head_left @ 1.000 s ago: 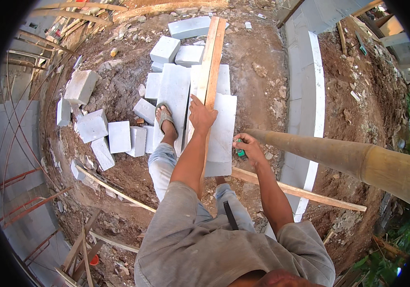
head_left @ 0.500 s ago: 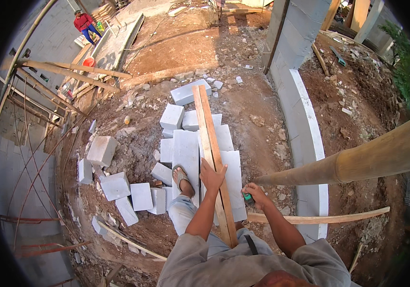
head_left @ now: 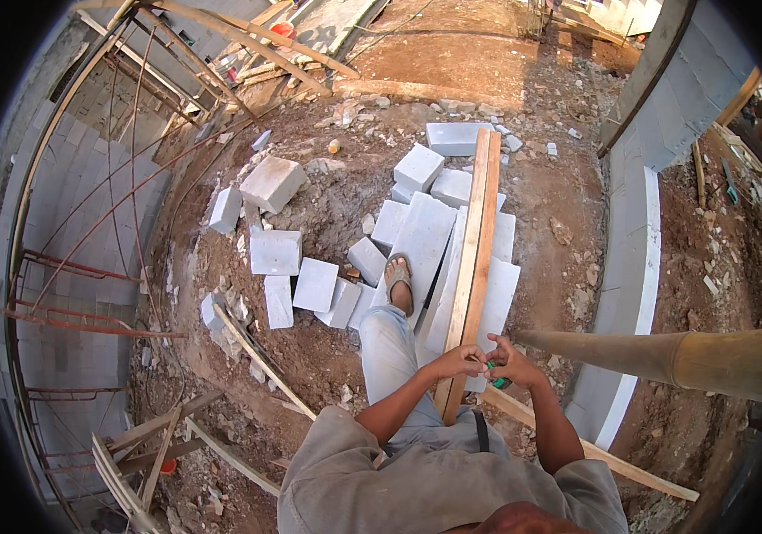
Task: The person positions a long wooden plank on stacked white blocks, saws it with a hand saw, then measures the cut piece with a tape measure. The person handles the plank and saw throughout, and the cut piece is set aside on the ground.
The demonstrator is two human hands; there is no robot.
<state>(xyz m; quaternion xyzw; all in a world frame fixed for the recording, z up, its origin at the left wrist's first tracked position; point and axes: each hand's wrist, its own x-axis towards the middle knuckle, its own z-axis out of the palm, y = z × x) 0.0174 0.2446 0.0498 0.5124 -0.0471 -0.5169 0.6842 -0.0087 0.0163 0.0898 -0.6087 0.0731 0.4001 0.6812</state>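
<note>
Near my waist, my left hand [head_left: 464, 362] is closed in a pinch just over two long pale planks [head_left: 479, 231]; what it pinches is too small to make out. Beside it, almost touching, my right hand [head_left: 512, 363] grips a small green-and-black tool [head_left: 496, 377] that looks like a tape measure. The planks lie lengthwise on stacked white blocks [head_left: 421, 233], running from my body toward the far side. My left foot [head_left: 399, 280], in a sandal, rests on the blocks left of the planks.
Loose blocks [head_left: 276, 252] and rubble lie around the pile. A thick bamboo pole [head_left: 665, 358] crosses at right, beside a low grey block wall [head_left: 630, 294]. Thin rods [head_left: 105, 222] and scaffold timbers stand at left. A loose board [head_left: 612, 458] lies at lower right.
My left hand has let go of the planks and drawn back toward me to meet the right hand. The person in red seen earlier is out of view as my head has turned.
</note>
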